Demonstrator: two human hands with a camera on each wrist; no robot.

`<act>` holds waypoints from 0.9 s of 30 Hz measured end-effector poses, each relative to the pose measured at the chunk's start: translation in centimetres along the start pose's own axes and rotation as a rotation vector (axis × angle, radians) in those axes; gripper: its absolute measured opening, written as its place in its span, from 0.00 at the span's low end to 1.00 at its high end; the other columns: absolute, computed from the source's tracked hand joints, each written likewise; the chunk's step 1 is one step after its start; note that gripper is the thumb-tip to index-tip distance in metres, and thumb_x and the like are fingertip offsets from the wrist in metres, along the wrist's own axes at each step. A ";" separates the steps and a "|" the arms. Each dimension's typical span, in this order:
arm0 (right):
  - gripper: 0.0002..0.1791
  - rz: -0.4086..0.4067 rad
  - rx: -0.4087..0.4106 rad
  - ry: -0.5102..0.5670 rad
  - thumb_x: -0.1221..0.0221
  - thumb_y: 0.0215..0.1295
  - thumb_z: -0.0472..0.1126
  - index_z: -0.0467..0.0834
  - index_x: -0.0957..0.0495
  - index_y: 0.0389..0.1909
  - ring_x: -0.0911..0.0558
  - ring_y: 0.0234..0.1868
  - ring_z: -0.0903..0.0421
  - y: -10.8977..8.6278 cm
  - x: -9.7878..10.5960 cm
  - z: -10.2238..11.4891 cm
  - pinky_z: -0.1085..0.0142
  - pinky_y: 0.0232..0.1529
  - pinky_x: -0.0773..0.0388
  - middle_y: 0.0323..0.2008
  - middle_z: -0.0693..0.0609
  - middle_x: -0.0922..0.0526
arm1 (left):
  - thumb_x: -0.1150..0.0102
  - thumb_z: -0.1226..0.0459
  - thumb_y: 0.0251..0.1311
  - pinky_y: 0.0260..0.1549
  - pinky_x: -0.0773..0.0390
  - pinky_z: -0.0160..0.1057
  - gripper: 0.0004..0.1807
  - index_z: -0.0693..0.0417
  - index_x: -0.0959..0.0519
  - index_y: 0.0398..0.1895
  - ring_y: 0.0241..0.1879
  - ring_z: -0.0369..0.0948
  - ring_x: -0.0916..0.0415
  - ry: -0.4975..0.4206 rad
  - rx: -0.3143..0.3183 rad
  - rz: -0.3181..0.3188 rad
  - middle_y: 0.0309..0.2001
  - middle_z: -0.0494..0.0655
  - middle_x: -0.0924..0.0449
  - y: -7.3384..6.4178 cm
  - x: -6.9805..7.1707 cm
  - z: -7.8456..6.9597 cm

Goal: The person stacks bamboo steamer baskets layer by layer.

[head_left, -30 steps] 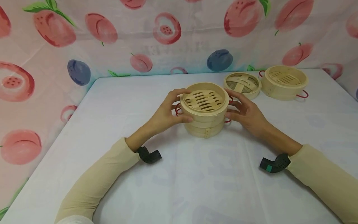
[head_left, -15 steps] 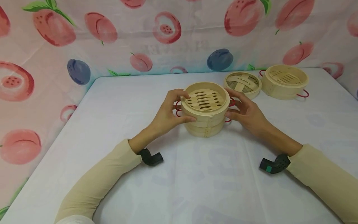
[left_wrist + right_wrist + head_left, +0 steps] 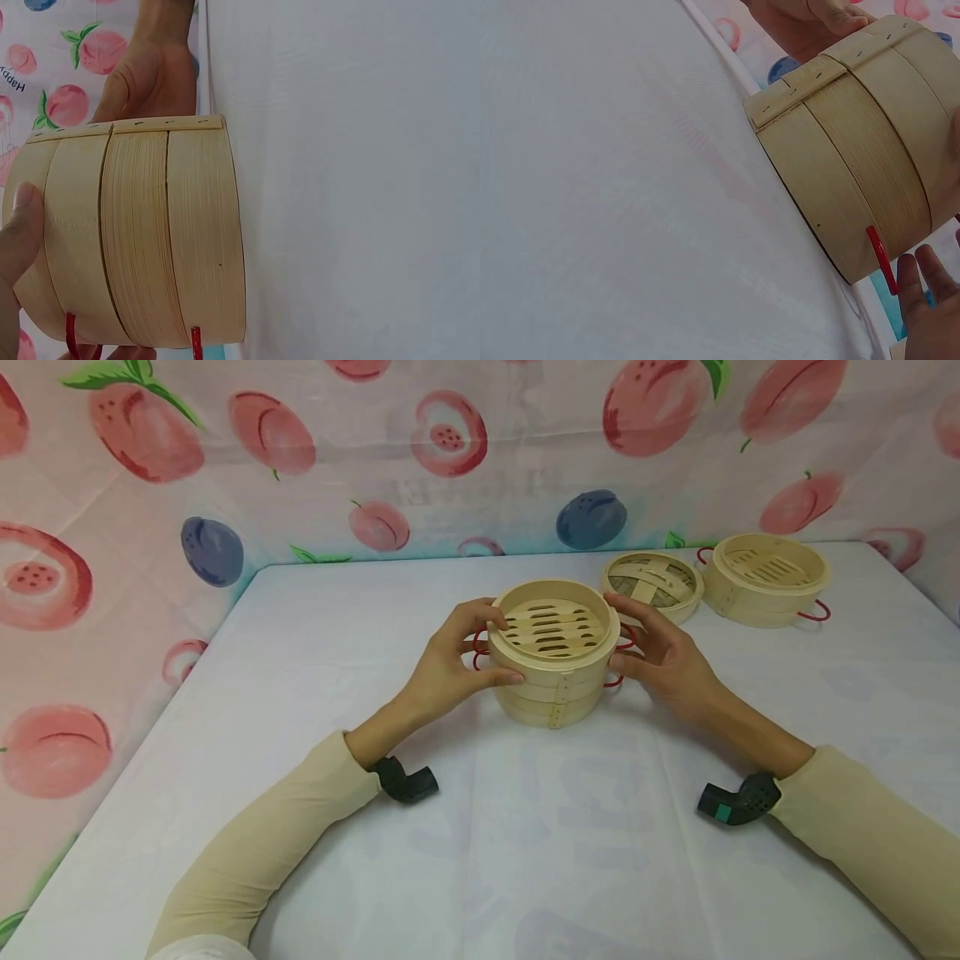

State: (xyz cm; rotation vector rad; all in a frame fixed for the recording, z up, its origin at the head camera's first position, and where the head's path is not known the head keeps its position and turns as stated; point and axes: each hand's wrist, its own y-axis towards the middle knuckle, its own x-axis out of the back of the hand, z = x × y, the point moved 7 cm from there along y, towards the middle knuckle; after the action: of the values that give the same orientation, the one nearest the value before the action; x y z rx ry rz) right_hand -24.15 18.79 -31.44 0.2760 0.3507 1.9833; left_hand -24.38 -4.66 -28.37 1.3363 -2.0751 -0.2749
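Two round bamboo steamer baskets are stacked upright on the table, the upper basket (image 3: 581, 670) with a slotted base inside and the lower basket (image 3: 525, 703) beneath it. At their front, the stapled seams (image 3: 161, 124) nearly line up. My left hand (image 3: 448, 656) grips the upper basket, thumb on its front wall and index finger bent over the rim. On the opposite side my right hand (image 3: 667, 656) holds the same basket between index finger at the rim and thumb on the wall. Its other fingers (image 3: 911, 281) lie near a red handle (image 3: 883, 260).
Behind the stack, to the right, lies a woven bamboo lid (image 3: 652, 585). Beside it stands another bamboo steamer basket (image 3: 765, 602) with red handles. A fruit-print cloth (image 3: 517, 443) hangs along the back of the white-covered table (image 3: 480, 843).
The upper basket has turned slightly, bringing its seam leftward, above the lower one's. My left thumb has slid a little right along the wall. My right hand has shifted slightly to the right.
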 end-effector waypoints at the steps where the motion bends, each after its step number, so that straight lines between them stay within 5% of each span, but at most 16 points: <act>1: 0.37 0.002 0.003 0.005 0.45 0.62 0.20 0.43 0.41 0.71 0.42 0.70 0.49 0.0 0.0 0.0 0.69 0.59 0.32 0.72 0.48 0.47 | 0.25 0.71 0.43 0.48 0.24 0.41 0.32 0.59 0.32 0.52 0.57 0.43 0.30 -0.006 0.004 0.001 0.65 0.53 0.39 0.0 0.0 0.0; 9: 0.36 0.014 0.010 0.037 0.44 0.62 0.21 0.43 0.40 0.70 0.41 0.68 0.49 0.1 -0.2 0.1 0.68 0.59 0.32 0.72 0.45 0.48 | 0.26 0.72 0.44 0.50 0.25 0.40 0.32 0.59 0.31 0.53 0.61 0.44 0.33 -0.025 0.006 0.005 0.63 0.53 0.35 0.0 0.1 0.2; 19: 0.37 0.013 0.014 -0.015 0.45 0.62 0.20 0.43 0.41 0.71 0.39 0.67 0.48 0.1 -0.1 0.1 0.68 0.58 0.31 0.71 0.47 0.45 | 0.26 0.75 0.42 0.55 0.28 0.42 0.33 0.60 0.32 0.53 0.65 0.42 0.37 -0.052 -0.065 -0.021 0.60 0.55 0.34 -0.1 0.0 0.3; 27: 0.38 0.011 0.016 -0.024 0.45 0.61 0.19 0.43 0.41 0.71 0.39 0.67 0.49 0.1 -0.1 0.1 0.68 0.58 0.31 0.71 0.47 0.45 | 0.29 0.81 0.41 0.54 0.28 0.51 0.32 0.68 0.33 0.51 0.66 0.54 0.41 -0.078 -0.114 -0.039 0.56 0.66 0.33 -0.4 -0.1 -1.2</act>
State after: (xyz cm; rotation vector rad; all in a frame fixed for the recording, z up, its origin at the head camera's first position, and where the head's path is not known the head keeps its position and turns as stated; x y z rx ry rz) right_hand -24.15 18.66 -31.36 0.3124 0.3505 1.9866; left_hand -23.34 -4.52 -27.67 1.3172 -2.0663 -0.4625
